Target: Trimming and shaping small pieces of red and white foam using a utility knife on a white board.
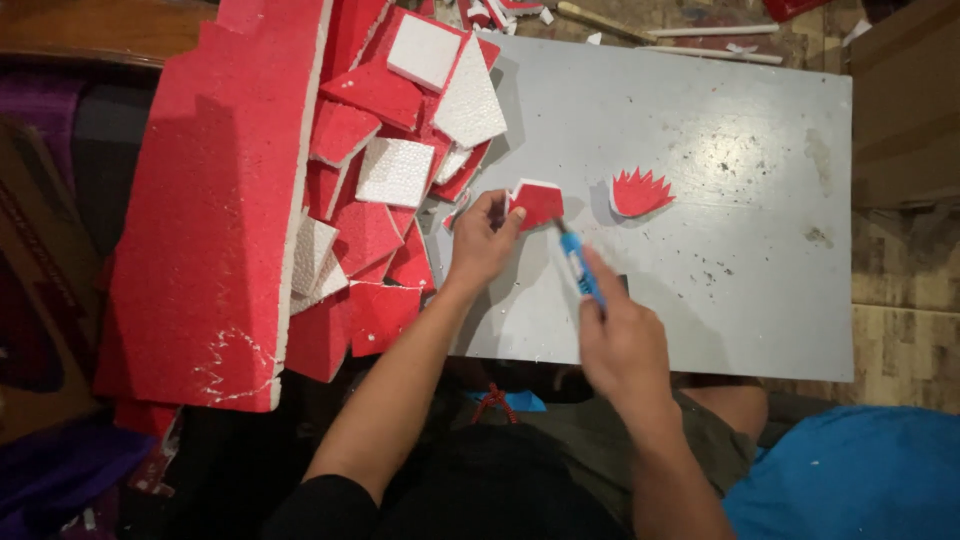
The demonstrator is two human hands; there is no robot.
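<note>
Here, a small red-faced foam piece [537,204] is pinned on the grey board [720,180] by the left hand [482,240], fingers closed on its edge. A blue utility knife [580,268] is gripped in the right hand [622,345], its blade seemingly at the piece. One spiked red foam cutout [638,193] lies finished beside it; the heap of red and white foam scraps [385,170] remains uncut. Open room is left rightward.
</note>
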